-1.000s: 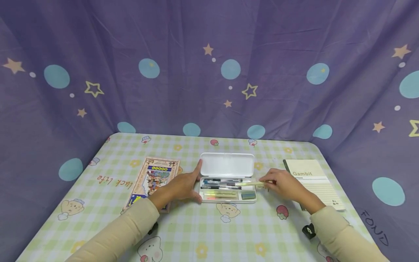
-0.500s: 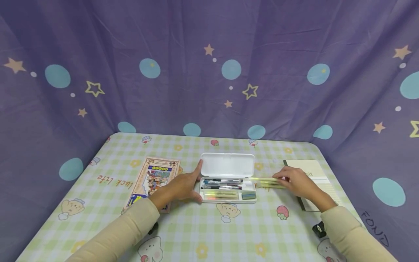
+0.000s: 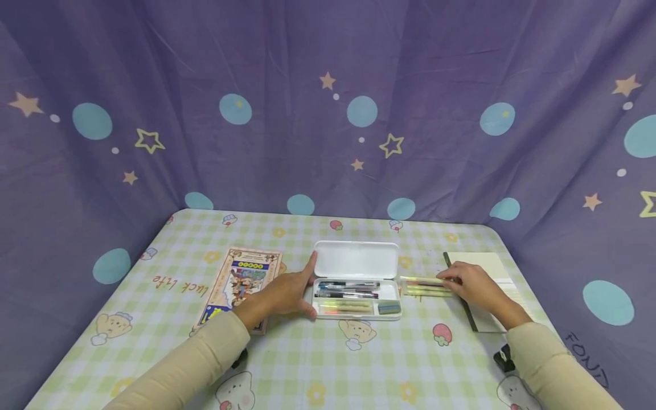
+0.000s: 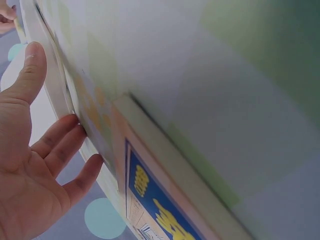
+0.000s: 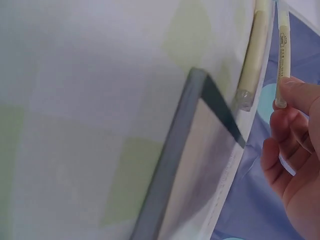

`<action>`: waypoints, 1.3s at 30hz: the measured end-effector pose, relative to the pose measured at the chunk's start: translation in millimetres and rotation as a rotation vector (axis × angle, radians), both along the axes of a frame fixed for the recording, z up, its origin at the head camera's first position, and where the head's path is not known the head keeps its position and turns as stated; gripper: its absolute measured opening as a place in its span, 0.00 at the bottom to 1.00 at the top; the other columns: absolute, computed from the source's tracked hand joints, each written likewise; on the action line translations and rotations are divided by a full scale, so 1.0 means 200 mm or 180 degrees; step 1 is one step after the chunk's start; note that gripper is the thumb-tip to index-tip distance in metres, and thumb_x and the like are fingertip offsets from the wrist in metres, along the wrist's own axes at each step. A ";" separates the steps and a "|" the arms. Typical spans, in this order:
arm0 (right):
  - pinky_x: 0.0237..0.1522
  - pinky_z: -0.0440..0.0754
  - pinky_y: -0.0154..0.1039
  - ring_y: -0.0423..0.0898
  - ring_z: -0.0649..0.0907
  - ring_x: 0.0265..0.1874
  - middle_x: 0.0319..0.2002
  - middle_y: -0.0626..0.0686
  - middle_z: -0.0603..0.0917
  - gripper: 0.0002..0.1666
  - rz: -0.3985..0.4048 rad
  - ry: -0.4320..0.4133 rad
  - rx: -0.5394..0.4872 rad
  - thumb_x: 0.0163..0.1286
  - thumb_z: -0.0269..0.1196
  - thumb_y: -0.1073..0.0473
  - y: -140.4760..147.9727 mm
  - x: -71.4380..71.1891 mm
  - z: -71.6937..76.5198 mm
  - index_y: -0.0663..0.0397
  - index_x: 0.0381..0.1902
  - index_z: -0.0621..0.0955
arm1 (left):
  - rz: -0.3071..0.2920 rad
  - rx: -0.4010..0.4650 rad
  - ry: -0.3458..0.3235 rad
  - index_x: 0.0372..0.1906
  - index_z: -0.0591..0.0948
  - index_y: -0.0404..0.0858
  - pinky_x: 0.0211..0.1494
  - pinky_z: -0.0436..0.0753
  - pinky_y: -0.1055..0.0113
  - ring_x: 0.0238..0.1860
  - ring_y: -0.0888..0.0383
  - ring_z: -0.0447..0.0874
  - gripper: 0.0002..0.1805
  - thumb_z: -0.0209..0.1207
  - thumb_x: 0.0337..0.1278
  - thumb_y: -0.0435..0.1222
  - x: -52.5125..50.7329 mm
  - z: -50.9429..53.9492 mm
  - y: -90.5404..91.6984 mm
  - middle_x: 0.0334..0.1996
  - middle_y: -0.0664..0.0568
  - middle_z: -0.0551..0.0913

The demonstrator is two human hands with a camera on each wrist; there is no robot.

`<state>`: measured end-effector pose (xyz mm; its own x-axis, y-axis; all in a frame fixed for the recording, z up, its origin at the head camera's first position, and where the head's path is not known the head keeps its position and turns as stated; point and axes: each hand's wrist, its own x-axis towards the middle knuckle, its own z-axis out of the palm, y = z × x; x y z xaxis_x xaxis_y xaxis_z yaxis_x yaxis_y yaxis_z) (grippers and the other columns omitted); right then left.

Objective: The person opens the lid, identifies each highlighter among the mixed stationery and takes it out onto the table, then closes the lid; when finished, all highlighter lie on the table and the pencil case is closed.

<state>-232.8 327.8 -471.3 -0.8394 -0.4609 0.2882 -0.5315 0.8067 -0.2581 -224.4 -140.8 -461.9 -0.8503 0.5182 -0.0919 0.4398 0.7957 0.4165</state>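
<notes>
A white pencil case (image 3: 356, 259) lies open with its lid tipped back. Several pens (image 3: 348, 294), a pack of small markers (image 3: 345, 307) and a grey-blue eraser (image 3: 389, 307) lie inside it. My left hand (image 3: 289, 290) rests along the case's left side, thumb and fingers spread and fairly straight. To the right of the case, my right hand (image 3: 474, 287) pinches the end of a cream highlighter (image 5: 283, 55) between thumb and finger. More cream highlighters (image 3: 427, 294) lie beside it on the cloth; one highlighter (image 5: 254, 55) shows close by in the right wrist view.
A comic-covered book (image 3: 246, 279) lies left of the case, partly under my left forearm. A cream notebook (image 3: 484, 322) with a dark spine sits beneath my right hand and wrist. The checked tablecloth (image 3: 359, 370) covers the table, and a purple curtain (image 3: 328, 188) hangs behind.
My right hand has moved right, carrying the highlighter from over the case's right end to beside the other highlighters. My left hand has stayed against the case.
</notes>
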 end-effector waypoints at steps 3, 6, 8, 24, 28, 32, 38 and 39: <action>0.29 0.76 0.36 0.35 0.78 0.27 0.34 0.45 0.86 0.11 0.0005 0.0020 0.0052 0.62 0.73 0.64 0.01 -0.02 -0.02 0.48 0.42 0.91 | -0.0013 -0.0005 0.0007 0.83 0.32 0.40 0.69 0.78 0.55 0.58 0.49 0.85 0.82 0.78 0.31 0.59 0.00 0.00 0.00 0.59 0.50 0.85; 0.31 0.79 0.38 0.39 0.82 0.30 0.35 0.46 0.87 0.10 -0.0010 0.0007 0.0094 0.62 0.73 0.64 0.02 -0.03 -0.04 0.48 0.42 0.91 | -0.0028 -0.0022 0.0020 0.83 0.32 0.40 0.69 0.78 0.55 0.58 0.50 0.85 0.82 0.78 0.31 0.60 0.00 -0.01 0.00 0.58 0.50 0.85; 0.33 0.81 0.41 0.42 0.83 0.32 0.35 0.47 0.87 0.10 -0.0032 -0.0019 0.0118 0.63 0.72 0.63 0.02 -0.04 -0.05 0.48 0.43 0.91 | -0.0031 -0.0040 0.0021 0.82 0.31 0.41 0.69 0.78 0.56 0.58 0.51 0.85 0.82 0.78 0.31 0.60 0.00 -0.01 0.00 0.58 0.51 0.84; 0.44 0.85 0.52 0.49 0.86 0.39 0.39 0.49 0.88 0.09 -0.0189 -0.0342 0.0212 0.68 0.69 0.62 -0.02 -0.08 -0.04 0.51 0.45 0.90 | -0.0013 0.0006 0.0005 0.83 0.32 0.41 0.67 0.79 0.55 0.57 0.51 0.85 0.83 0.79 0.30 0.59 -0.01 -0.01 0.00 0.57 0.52 0.85; 0.45 0.85 0.52 0.49 0.86 0.39 0.39 0.49 0.88 0.09 -0.0201 -0.0367 0.0219 0.68 0.68 0.62 -0.02 -0.08 -0.03 0.51 0.45 0.90 | -0.0014 0.0021 0.0006 0.83 0.32 0.40 0.67 0.79 0.55 0.57 0.51 0.85 0.83 0.79 0.30 0.59 -0.01 -0.01 0.00 0.57 0.53 0.85; 0.42 0.85 0.50 0.47 0.85 0.37 0.38 0.49 0.87 0.09 -0.0213 -0.0337 0.0231 0.68 0.68 0.62 -0.02 -0.07 -0.02 0.52 0.45 0.90 | -0.0027 0.0033 0.0026 0.83 0.33 0.39 0.66 0.79 0.54 0.55 0.51 0.85 0.83 0.79 0.29 0.59 -0.01 -0.01 0.00 0.55 0.53 0.85; 0.42 0.84 0.49 0.46 0.86 0.37 0.37 0.47 0.87 0.09 -0.0144 -0.0324 0.0188 0.69 0.67 0.62 -0.06 -0.06 0.01 0.51 0.45 0.90 | -0.0003 0.0035 0.0001 0.83 0.33 0.39 0.67 0.79 0.54 0.56 0.50 0.85 0.83 0.79 0.30 0.58 0.00 0.00 0.00 0.56 0.52 0.85; 0.41 0.84 0.49 0.46 0.86 0.36 0.37 0.47 0.88 0.09 -0.0121 -0.0327 0.0178 0.69 0.67 0.62 -0.07 -0.06 0.02 0.51 0.45 0.90 | -0.0003 0.0038 0.0001 0.83 0.33 0.39 0.67 0.79 0.54 0.56 0.50 0.85 0.83 0.79 0.30 0.58 0.00 0.01 0.00 0.56 0.51 0.85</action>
<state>-245.1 313.5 -467.6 -0.8804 -0.4410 0.1745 -0.4733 0.8406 -0.2635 -223.9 -140.3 -460.6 -0.8499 0.5200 -0.0856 0.4407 0.7903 0.4257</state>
